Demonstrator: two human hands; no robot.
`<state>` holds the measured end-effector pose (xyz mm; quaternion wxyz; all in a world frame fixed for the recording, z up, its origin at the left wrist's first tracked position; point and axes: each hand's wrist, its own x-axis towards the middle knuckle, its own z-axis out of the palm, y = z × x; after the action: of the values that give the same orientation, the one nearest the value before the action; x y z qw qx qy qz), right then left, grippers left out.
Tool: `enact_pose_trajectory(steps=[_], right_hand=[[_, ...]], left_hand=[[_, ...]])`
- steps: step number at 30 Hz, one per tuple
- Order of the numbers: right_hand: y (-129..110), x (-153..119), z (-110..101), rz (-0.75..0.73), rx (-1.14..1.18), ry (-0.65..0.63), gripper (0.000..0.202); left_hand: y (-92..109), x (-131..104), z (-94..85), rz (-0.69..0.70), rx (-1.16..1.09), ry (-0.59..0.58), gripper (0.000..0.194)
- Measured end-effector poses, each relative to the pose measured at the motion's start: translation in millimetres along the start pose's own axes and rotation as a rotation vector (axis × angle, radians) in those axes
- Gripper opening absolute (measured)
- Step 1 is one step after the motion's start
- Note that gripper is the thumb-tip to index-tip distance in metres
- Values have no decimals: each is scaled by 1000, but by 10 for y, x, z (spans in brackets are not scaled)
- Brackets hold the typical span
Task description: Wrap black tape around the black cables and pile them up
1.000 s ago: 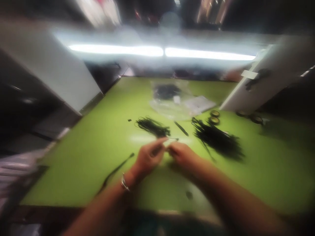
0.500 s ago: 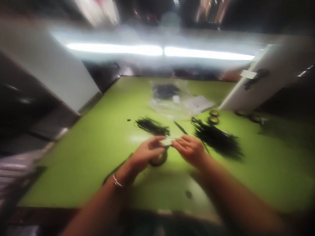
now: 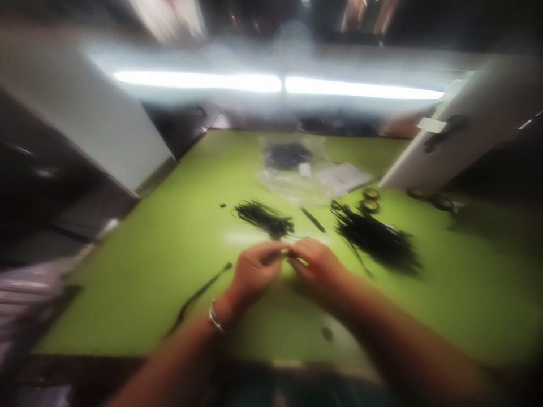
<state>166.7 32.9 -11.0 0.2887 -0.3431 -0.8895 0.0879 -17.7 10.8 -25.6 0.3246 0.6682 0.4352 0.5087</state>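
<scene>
My left hand and my right hand meet at the middle of the green table, fingertips touching. Both are closed in a pinch around something small and dark between them, too small and blurred to name. Just beyond my left hand lies a bundle of thin black cables. A larger black cable bundle is to the right, beyond my right forearm. Between the bundles rests a short dark strip. One black cable lies left of my left wrist.
Farther back are a clear plastic bag with dark contents and a white paper. Tape rolls sit near the right post. A grey panel stands at left, with bright tube lights above.
My hands have drawn together until the fingertips touch. The dark tape roll that showed under my left hand is no longer visible.
</scene>
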Motion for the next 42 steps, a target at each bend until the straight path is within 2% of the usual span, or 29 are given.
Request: enact_pose_trajectory(steps=[2,4,6,8,11,15,17,19,22,26,28,30,32,34,38,40,42], right_hand=[[38,3,-11,59,162,-116,14],[80,8,-27,100,294,-188,15],[104,13,-47,130,368,-164,13],[98,13,-68,159,370,-58,13],[39,-2,-87,149,223,128,13],[-15,-43,-72,-17,-221,255,21],[1,-61,-63,-99,-378,298,19],[26,-70,-63,-157,-440,324,17],[34,-68,-72,-203,-453,345,17],[-25,-52,-57,-207,-446,379,15],[-58,-45,-37,-193,-451,382,12],[-84,-40,-21,-180,-460,356,8],[-98,-33,-20,-151,-437,283,15],[-95,-18,-33,-75,-319,199,19],[-36,20,-74,122,110,-14,11],[0,28,-83,177,216,-127,13],[22,25,-81,204,232,-152,13]], left_hand=[[29,1,-5,88,4,-70,32],[75,11,-3,95,-8,-87,32],[129,32,-1,-29,-79,-54,38],[181,65,-8,-237,-237,-51,59],[240,124,-40,-488,-538,-123,84],[281,193,-97,-696,-699,-120,95],[296,216,-119,-793,-739,-93,91],[300,228,-131,-837,-780,-108,73],[257,214,-121,-800,-772,-196,39],[111,140,-66,-772,-686,-310,32],[52,106,-33,-776,-648,-251,29],[28,87,-2,-772,-633,-133,26],[36,79,19,-765,-606,-38,24],[55,79,27,-731,-524,7,21],[68,81,18,-466,-266,-4,14],[70,83,11,-316,-154,-14,9],[91,88,7,-268,-127,-39,8]])
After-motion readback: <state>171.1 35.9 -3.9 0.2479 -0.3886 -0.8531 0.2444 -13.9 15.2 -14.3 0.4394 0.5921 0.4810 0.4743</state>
